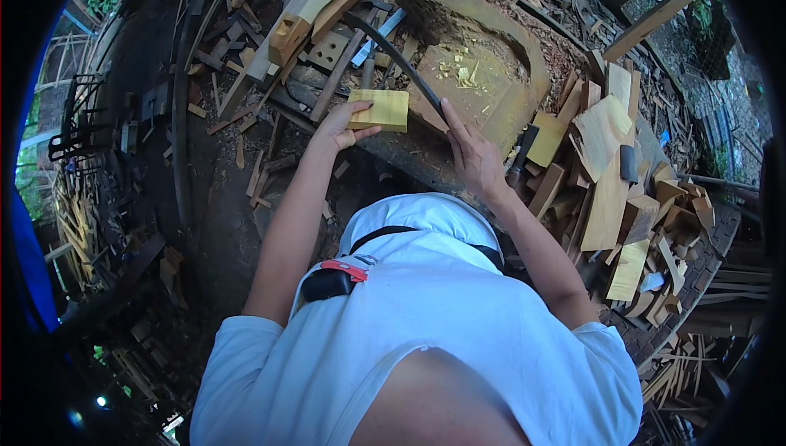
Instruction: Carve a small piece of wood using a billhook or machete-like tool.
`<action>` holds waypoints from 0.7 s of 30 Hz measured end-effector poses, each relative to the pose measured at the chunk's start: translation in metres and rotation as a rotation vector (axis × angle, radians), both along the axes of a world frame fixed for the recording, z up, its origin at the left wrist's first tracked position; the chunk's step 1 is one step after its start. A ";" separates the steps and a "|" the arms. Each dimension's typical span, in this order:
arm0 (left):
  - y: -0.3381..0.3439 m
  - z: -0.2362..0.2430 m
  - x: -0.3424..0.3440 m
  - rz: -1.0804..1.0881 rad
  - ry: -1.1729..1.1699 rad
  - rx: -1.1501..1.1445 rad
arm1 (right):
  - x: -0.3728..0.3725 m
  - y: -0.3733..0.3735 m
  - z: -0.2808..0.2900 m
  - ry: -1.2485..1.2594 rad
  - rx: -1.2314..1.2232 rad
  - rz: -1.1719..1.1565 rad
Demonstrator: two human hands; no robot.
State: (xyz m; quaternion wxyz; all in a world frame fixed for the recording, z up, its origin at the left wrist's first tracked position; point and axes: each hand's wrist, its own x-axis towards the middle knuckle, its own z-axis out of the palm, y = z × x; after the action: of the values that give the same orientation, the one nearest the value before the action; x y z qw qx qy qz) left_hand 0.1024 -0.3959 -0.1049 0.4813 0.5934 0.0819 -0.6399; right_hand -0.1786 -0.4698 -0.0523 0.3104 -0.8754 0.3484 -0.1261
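My left hand [344,128] is closed on the edge of a small yellow wood block [388,110], thumb on one face and fingers beneath. My right hand [473,151] grips the near end of a long, dark, slightly curved tool [401,59]; whether it is a blade or a handle I cannot tell. The tool slants away to the far left, its far end over the clutter, and passes to the right of the block with a gap between them. Beyond both hands, pale yellow shavings [463,74] lie on a hollowed wooden work block [524,77].
Cut wood pieces [606,176] are heaped at my right, with a dark-handled tool [521,151] beside them. Long timber beams [304,16] lean at the far left, near a block with holes [327,50]. Scraps [258,176] litter the dark ground.
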 end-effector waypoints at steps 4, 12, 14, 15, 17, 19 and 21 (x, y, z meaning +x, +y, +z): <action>0.002 -0.005 0.000 -0.020 0.012 -0.010 | -0.002 0.000 -0.015 0.310 0.053 0.047; 0.024 -0.029 -0.020 -0.006 0.056 -0.149 | -0.010 -0.009 -0.021 0.120 0.275 -0.010; 0.025 -0.033 -0.026 0.051 0.085 -0.192 | -0.013 -0.007 -0.017 0.072 0.273 -0.038; 0.026 -0.035 -0.031 0.051 0.091 -0.190 | -0.015 -0.006 -0.016 0.039 0.261 -0.056; 0.021 -0.039 -0.041 0.136 0.051 -0.203 | -0.016 -0.008 -0.016 0.004 0.241 -0.078; 0.020 -0.043 -0.048 0.140 0.025 -0.179 | -0.018 -0.006 -0.023 0.019 0.220 -0.084; 0.019 -0.046 -0.051 0.143 -0.002 -0.152 | -0.019 -0.002 -0.025 0.058 0.188 -0.081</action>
State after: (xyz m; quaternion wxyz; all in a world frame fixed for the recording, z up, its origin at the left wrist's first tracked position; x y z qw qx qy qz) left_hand 0.0516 -0.3772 -0.1513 0.5696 0.5485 0.0747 -0.6076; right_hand -0.1976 -0.4722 -0.0777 0.3755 -0.8309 0.4028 -0.0798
